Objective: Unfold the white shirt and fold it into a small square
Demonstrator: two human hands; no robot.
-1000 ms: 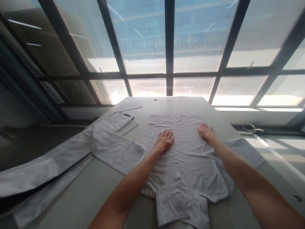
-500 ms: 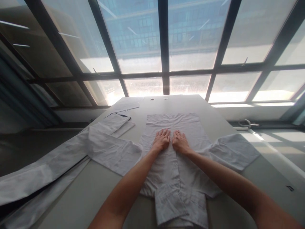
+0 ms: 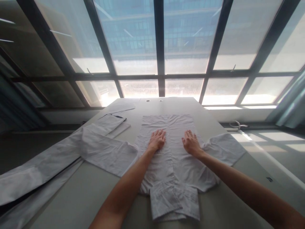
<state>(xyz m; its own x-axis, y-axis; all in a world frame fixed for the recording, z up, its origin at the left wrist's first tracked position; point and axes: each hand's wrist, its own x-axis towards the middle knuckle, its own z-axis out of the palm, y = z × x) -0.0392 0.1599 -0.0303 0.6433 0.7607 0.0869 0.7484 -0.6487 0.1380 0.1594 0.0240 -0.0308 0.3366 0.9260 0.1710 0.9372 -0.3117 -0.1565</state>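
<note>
1. We appear to be in an office-like workroom.
2. We face a wall of dark-framed windows [image 3: 159, 47], a building [image 3: 135, 35] beyond and strip-light reflections [image 3: 60, 33] in the panes.
3. We see curtains [image 3: 290, 98] at both sides and a long pale table [image 3: 176, 107].

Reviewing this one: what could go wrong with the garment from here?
The left hand and right hand rest on the creased garment; sliding them might bunch its fabric. The left-side sleeve reaches the neighbouring pale cloth, so shifting one could drag the other. The right-side sleeve lies near the edge of the table and might slip over.
</note>
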